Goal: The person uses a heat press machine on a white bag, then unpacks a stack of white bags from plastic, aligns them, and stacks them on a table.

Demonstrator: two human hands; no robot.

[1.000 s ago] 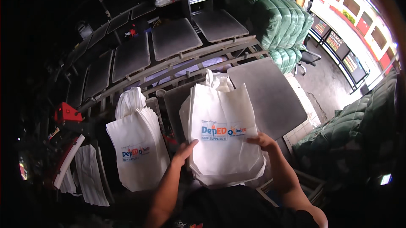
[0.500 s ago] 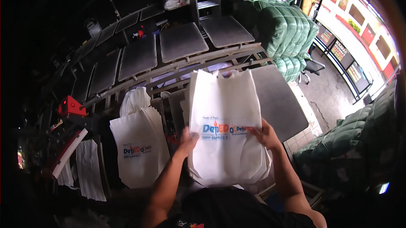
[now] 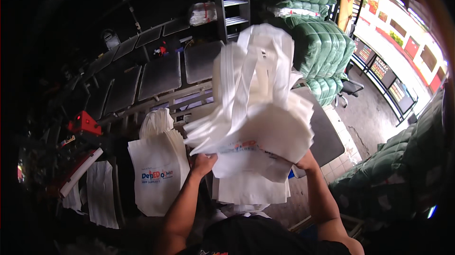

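Note:
A thick stack of white cloth tote bags (image 3: 251,122), printed in blue and orange, is lifted in front of me, its layers fanned and its long handles flopping upward at the far end. My left hand (image 3: 204,164) is closed on the stack's left edge. On the right edge, my right hand (image 3: 307,160) grips too, its fingers partly hidden beneath the bags. Below the stack, nearer my body, more white bags (image 3: 251,191) show. To the left lies another pile of printed tote bags (image 3: 156,172), handles pointing away from me.
Rows of dark flat boards (image 3: 161,77) on a metal frame stretch across the back left. A red box-shaped device (image 3: 84,123) stands at left. Large green wrapped bales (image 3: 317,42) rise behind on the right, with more bales (image 3: 391,170) at near right. A ladder (image 3: 234,4) stands at the back.
The stack, earlier standing fairly flat with its print facing me, has been raised and bent; its layers are fanned and the handles have swung up into view. Both hands stay on its sides.

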